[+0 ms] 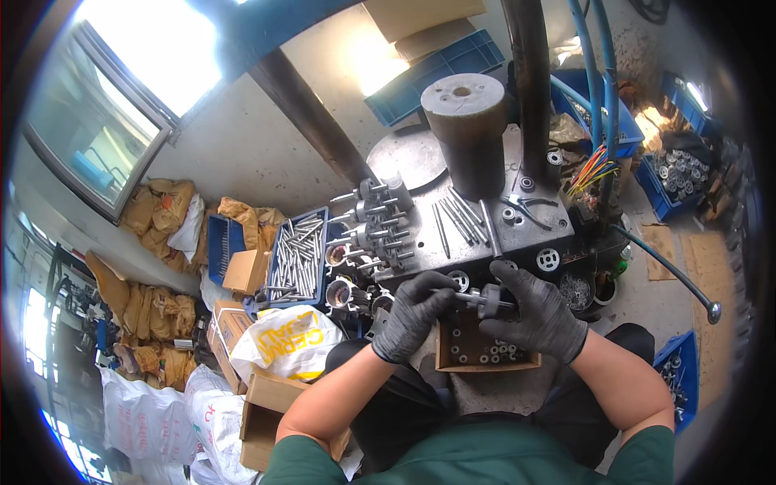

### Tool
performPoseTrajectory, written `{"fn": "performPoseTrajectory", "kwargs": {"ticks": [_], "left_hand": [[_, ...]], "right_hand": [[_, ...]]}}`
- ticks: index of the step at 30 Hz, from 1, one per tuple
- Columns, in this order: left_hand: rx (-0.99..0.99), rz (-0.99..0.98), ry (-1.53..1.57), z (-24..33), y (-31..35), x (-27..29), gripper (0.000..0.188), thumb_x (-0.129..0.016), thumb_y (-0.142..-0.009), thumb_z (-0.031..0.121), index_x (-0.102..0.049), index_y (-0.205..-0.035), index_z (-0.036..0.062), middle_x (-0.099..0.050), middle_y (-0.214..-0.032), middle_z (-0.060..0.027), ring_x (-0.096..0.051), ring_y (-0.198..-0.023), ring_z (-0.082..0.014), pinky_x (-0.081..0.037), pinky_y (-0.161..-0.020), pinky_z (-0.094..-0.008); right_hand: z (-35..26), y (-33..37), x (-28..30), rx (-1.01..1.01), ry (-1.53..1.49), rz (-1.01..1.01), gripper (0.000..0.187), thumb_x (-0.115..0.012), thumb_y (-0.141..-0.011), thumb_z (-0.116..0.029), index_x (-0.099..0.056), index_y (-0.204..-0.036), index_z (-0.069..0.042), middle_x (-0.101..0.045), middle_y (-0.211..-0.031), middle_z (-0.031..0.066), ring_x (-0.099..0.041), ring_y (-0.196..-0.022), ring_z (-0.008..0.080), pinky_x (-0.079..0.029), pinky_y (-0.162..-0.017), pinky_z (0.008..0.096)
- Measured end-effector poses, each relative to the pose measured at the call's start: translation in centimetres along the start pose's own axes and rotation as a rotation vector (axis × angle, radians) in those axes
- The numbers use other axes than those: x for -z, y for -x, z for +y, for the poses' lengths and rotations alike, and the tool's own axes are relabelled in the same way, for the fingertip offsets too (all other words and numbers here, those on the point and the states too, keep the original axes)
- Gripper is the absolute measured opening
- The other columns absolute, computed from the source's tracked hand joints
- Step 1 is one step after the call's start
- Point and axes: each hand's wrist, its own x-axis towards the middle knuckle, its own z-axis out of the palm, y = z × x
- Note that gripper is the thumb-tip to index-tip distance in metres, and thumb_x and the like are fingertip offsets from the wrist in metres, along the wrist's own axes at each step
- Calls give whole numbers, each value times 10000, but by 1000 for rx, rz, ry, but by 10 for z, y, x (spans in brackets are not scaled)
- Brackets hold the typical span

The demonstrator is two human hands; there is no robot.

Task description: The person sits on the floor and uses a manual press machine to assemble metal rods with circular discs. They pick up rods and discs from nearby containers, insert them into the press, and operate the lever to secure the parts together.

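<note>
Your gloved left hand (pixel 414 311) pinched the steel pin (pixel 469 298) and your right hand (pixel 537 311) gripped the round metal part (pixel 490 301) above the cardboard box (pixel 453 346) at 6 o'clock; slick gloves might have let either drop.

A single head-worn fisheye camera is looking steeply down, sitting close above the worktop (pixel 525 230), its wide view bending the surrounding workshop floor toward the rim.

Black-gloved hands (pixel 477 311), silvery pins in a blue tray (pixel 279 267), green shirt (pixel 477 457), brown cardboard box (pixel 485 352).
</note>
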Motion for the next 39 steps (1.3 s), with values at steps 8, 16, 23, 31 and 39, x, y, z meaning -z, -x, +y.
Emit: {"fn": "performPoseTrajectory", "kwargs": {"ticks": [8, 16, 23, 31, 39], "left_hand": [[-170, 327, 101, 120, -79, 133, 164, -682, -1023, 192, -679, -1037, 29, -675, -837, -48, -616, -679, -130, -528, -615, -269], [179, 373, 399, 104, -157, 230, 155, -573, -1062, 197, -658, -1013, 77, -680, -823, 6, -604, -620, -106, -528, -528, -196], [105, 647, 317, 113, -152, 200, 98, -624, -1041, 201, -585, -1003, 120, -585, -749, -6, -506, -538, -134, -398, -458, -246], [-416, 392, -253, 59, -62, 32, 285, -730, -998, 151, -642, -1251, 54, -678, -1027, -48, -649, -816, -107, -545, -640, -263], [-365, 324, -1635, -32, -78, -4, 413, -818, -842, 256, -712, -1210, 101, -675, -1193, -167, -643, -1112, -377, -551, -947, -484]], "right_hand": [[13, -6, 1, -132, 31, -166, 532, -775, -901, -309, -624, -1321, -19, -663, -1129, 231, -731, -928, 382, -606, -815, 470], [31, -8, 3, -54, 152, -200, 380, -773, -865, -249, -680, -1167, -37, -691, -1053, 184, -714, -940, 394, -595, -822, 478], [41, -15, 19, -65, 211, -180, 373, -759, -875, -273, -699, -1171, -55, -719, -967, 178, -727, -954, 378, -587, -849, 494], [93, -34, 40, -233, 317, 80, 289, -728, -832, -136, -754, -1105, -44, -729, -1029, 195, -708, -976, 397, -576, -895, 487], [123, -47, 14, -224, 447, 106, 272, -709, -818, -41, -759, -1086, -56, -717, -1108, 193, -694, -1046, 404, -558, -942, 484]]}}
